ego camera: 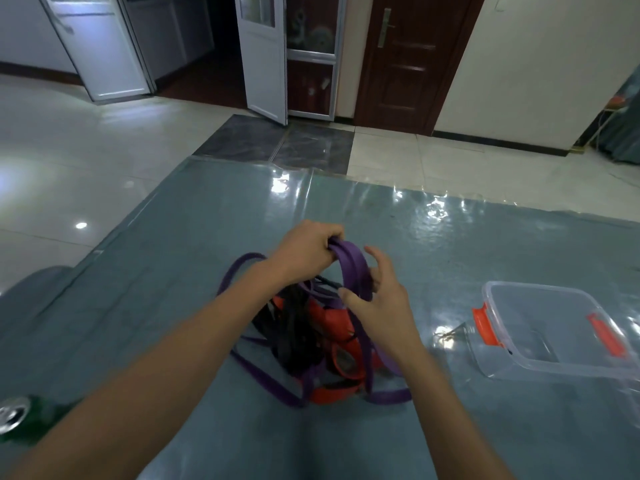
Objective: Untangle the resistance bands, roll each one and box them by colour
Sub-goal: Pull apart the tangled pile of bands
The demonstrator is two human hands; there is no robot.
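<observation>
The left hand (304, 247) was closed on the top of a purple band (349, 268) and lifted it as an arch above the tangle (322, 341) on the table (173, 306) — probably to see which loop was free. The right hand (377, 299) was half open beside the arch, with the thumb touching it but holding nothing. The box (554, 327) stood well apart to the right — cut by the frame edge, and inside the tangle I could not separate the black and red bands.

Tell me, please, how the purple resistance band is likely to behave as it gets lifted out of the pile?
The flat purple resistance band will probably be floppy: it arches limply from the left hand and droops back into the pile. It will likely drag the orange bands and black bands along, since its loops thread through them. It looks light, held by fingertips only.
</observation>
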